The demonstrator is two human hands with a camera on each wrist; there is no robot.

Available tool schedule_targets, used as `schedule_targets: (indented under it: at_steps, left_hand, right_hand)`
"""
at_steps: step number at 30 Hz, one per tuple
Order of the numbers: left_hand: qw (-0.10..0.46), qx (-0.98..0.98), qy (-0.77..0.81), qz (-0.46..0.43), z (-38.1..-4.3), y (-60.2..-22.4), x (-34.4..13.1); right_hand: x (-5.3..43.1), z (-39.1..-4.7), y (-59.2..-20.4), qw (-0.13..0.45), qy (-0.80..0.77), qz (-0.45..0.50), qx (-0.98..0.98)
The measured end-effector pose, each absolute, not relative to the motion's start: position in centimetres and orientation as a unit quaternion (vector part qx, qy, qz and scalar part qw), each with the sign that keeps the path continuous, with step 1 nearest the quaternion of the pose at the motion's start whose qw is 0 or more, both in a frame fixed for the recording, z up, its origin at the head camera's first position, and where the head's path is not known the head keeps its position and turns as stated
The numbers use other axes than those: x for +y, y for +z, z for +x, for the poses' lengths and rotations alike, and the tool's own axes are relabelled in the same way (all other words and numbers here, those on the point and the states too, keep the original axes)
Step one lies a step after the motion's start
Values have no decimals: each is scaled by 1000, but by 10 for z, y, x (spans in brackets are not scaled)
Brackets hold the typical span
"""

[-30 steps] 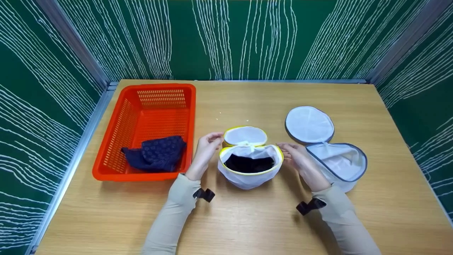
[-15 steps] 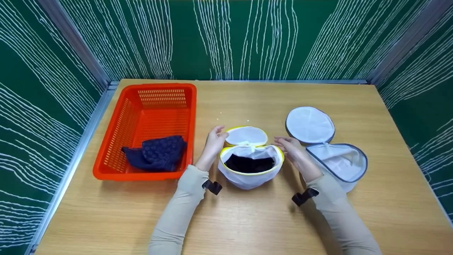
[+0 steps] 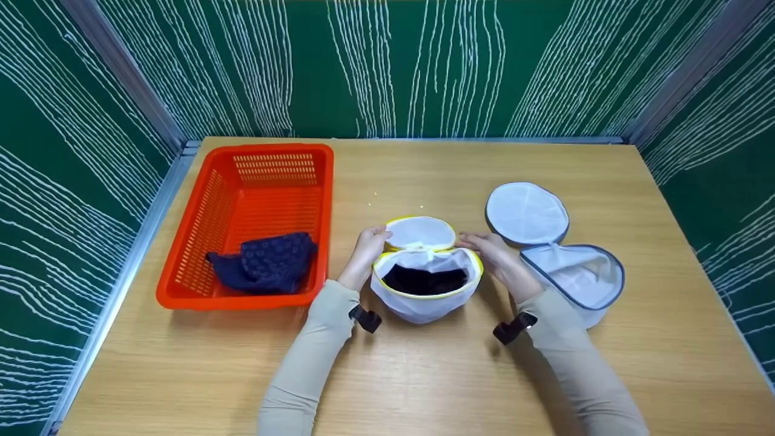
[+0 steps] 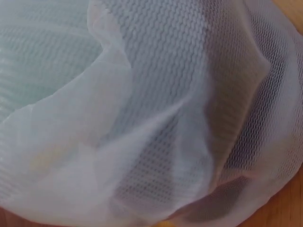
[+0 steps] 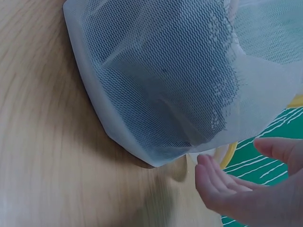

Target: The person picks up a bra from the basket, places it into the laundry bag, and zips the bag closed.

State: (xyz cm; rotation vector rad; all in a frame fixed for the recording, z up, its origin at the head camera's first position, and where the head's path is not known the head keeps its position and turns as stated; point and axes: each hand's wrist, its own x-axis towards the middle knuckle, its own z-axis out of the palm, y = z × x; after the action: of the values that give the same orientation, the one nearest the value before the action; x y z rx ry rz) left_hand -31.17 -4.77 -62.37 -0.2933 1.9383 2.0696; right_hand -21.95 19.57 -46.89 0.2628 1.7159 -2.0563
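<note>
A white mesh laundry bag point(image 3: 418, 306) with yellow edging stands unzipped on the table, its round lid point(image 3: 421, 232) folded back. Inside lies a black piece of clothing point(image 3: 425, 280), seen through the mesh as a dark shape in both wrist views. My left hand point(image 3: 367, 251) pinches the lid's left edge between thumb and fingers; the mesh fills the left wrist view and hides those fingertips. On the other side, my right hand point(image 3: 493, 257) has its fingertips close to the lid's right edge. Thumb and fingers of that right hand point(image 5: 246, 187) are spread apart in the right wrist view.
An orange plastic basket point(image 3: 330, 230) at the left holds a navy patterned garment point(image 3: 266, 263). Right of my right hand, a second white mesh bag point(image 3: 590, 284) with grey edging lies unzipped, its lid point(image 3: 527, 213) laid back. Green panels with white lines point(image 3: 424, 66) enclose the table.
My left hand's thumb and fingers have come together at the lid's left edge. My right hand has moved left, from the bag's rim toward the lid. Bag and lid look unmoved.
</note>
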Motion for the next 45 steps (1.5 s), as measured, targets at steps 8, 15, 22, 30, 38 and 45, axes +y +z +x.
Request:
schedule_targets:
  at_steps: [8,15,22,30,38,45]
  left_hand:
    - [111,560,816,-88,-383,-761,-62]
    - [63,581,793,-173,-329,-648,-50]
    - [7,558,822,-116,-281,-571,-49]
    - [-9,581,803,-137,-231,-475,-44]
    - [-41,586,806,-72,-227,-470,-47]
    - [-59,578,814,4,-211,-453,-52]
  right_hand:
    - [192,-221,-469,214,-716,84,659]
    - [188,-226,-467,210,-732,128,635]
    - [187,-224,-461,194,-770,124,595]
    - [188,-223,-460,156,-783,93,594]
    - [191,-220,-455,134,-819,71,554]
    - [191,-212,-441,123,-842,69,520]
